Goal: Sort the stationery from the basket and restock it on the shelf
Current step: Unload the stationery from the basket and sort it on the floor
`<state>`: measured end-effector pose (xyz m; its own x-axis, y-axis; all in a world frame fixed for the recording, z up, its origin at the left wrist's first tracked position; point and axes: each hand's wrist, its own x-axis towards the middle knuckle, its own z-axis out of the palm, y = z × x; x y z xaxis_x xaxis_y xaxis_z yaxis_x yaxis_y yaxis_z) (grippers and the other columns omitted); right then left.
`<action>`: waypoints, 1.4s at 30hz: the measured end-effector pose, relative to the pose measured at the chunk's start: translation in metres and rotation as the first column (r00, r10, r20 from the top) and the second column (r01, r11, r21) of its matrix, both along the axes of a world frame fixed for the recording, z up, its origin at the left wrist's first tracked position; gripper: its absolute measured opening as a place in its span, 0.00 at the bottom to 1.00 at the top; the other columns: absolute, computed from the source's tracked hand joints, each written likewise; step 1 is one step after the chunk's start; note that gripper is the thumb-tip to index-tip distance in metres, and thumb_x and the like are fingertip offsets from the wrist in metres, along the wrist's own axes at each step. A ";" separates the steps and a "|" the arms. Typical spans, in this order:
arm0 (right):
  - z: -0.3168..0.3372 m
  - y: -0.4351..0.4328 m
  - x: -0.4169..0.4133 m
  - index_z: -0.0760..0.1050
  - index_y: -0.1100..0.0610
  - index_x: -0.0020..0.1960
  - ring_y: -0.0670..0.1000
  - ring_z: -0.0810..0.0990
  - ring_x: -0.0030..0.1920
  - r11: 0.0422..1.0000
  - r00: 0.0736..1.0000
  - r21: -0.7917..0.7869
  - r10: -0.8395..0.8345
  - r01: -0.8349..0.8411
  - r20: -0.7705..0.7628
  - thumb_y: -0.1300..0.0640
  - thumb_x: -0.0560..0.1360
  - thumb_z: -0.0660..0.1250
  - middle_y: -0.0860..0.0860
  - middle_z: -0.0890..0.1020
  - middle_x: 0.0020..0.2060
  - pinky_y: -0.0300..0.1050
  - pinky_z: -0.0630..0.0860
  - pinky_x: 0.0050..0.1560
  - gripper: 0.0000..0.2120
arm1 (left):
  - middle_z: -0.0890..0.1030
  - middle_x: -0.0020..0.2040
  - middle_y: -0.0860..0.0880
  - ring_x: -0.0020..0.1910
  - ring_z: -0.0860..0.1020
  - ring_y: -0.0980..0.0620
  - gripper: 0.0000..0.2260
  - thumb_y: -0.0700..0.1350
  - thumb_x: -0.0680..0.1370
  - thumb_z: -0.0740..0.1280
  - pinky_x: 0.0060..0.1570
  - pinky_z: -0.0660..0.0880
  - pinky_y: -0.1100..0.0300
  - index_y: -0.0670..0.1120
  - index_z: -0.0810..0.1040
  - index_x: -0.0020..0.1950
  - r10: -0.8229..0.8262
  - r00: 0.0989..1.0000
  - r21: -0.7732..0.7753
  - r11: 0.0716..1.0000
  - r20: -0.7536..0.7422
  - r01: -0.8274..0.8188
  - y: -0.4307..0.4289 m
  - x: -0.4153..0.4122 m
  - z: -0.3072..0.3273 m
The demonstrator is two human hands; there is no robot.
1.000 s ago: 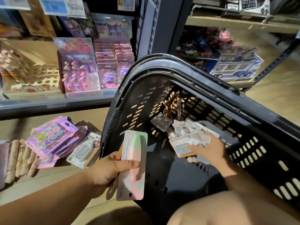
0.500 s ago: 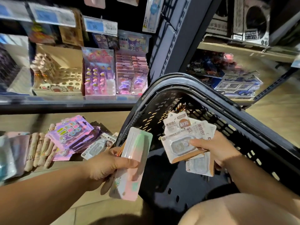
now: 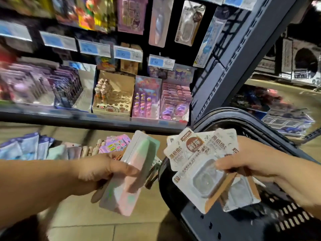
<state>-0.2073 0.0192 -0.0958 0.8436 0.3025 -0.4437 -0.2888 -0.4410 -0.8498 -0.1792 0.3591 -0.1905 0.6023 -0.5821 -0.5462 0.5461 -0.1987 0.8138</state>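
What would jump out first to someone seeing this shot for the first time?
The fan of white blister packs held in the right hand, centre-right above the black basket. Next, the pastel pink-and-green pack gripped in the left hand, centre-left. Behind them, the crowded shelf of pink and purple stationery.

Stationery shop, price tags (image 3: 161,62), stocked shelf (image 3: 90,117), shopping basket (image 3: 225,223)

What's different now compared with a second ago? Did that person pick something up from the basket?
Yes. The right hand, then deep in the basket, has lifted a fanned bunch of white blister packs above its rim. The left hand still grips the pastel pack; the floor piles stay put.
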 end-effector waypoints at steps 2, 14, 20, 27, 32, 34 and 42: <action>-0.002 0.030 0.017 0.83 0.57 0.52 0.59 0.83 0.54 0.991 0.999 0.128 -0.033 0.033 0.000 0.46 0.47 0.85 0.58 0.84 0.53 0.51 0.81 0.52 0.36 | 0.81 0.48 0.34 0.44 0.80 0.38 0.21 0.42 0.63 0.77 0.52 0.72 0.44 0.42 0.81 0.55 0.097 0.995 -0.013 0.995 0.023 -0.097 0.023 0.003 0.014; -0.101 0.219 0.100 0.86 0.62 0.43 0.58 0.86 0.39 0.724 0.924 0.604 -0.122 0.332 -0.363 0.50 0.38 0.86 0.61 0.85 0.44 0.59 0.81 0.45 0.36 | 0.79 0.40 0.38 0.40 0.80 0.42 0.09 0.44 0.66 0.76 0.44 0.77 0.55 0.41 0.80 0.39 0.440 0.896 -0.191 0.877 -0.051 -0.442 0.137 0.003 -0.039; -0.178 0.252 0.106 0.85 0.60 0.51 0.60 0.85 0.43 0.637 0.795 0.529 -0.237 0.561 -0.559 0.53 0.41 0.86 0.62 0.84 0.49 0.57 0.83 0.44 0.38 | 0.82 0.35 0.40 0.24 0.80 0.48 0.16 0.43 0.68 0.71 0.25 0.74 0.64 0.36 0.79 0.51 0.696 0.684 0.062 0.709 -0.216 -0.702 0.183 -0.005 -0.104; -0.200 0.272 0.115 0.78 0.62 0.59 0.63 0.85 0.45 0.670 0.715 0.387 -0.316 0.634 -0.624 0.53 0.59 0.79 0.64 0.83 0.51 0.56 0.77 0.50 0.31 | 0.82 0.35 0.39 0.32 0.80 0.44 0.20 0.44 0.65 0.74 0.30 0.76 0.58 0.35 0.78 0.53 0.741 0.616 0.169 0.666 -0.268 -0.727 0.220 0.018 -0.138; -0.211 0.288 0.127 0.77 0.62 0.61 0.64 0.84 0.47 0.675 0.673 0.314 -0.366 0.667 -0.643 0.55 0.68 0.71 0.64 0.83 0.52 0.59 0.76 0.53 0.23 | 0.82 0.32 0.44 0.28 0.81 0.49 0.10 0.39 0.74 0.70 0.27 0.77 0.61 0.36 0.77 0.53 0.738 0.614 0.169 0.667 -0.278 -0.726 0.238 0.060 -0.152; -0.212 0.294 0.132 0.78 0.62 0.59 0.63 0.85 0.44 0.668 0.669 0.314 -0.375 0.675 -0.642 0.55 0.68 0.70 0.64 0.84 0.50 0.59 0.76 0.52 0.22 | 0.76 0.22 0.49 0.19 0.74 0.54 0.06 0.39 0.77 0.68 0.19 0.69 0.66 0.37 0.76 0.52 0.739 0.615 0.207 0.671 -0.277 -0.712 0.245 0.075 -0.160; -0.234 0.301 0.146 0.77 0.58 0.63 0.64 0.82 0.55 0.642 0.634 0.293 -0.397 0.709 -0.664 0.53 0.38 0.87 0.62 0.82 0.56 0.58 0.76 0.55 0.54 | 0.77 0.23 0.47 0.19 0.74 0.51 0.11 0.41 0.76 0.71 0.25 0.73 0.59 0.35 0.77 0.53 0.699 0.695 0.387 0.695 -0.169 -0.606 0.264 0.111 -0.196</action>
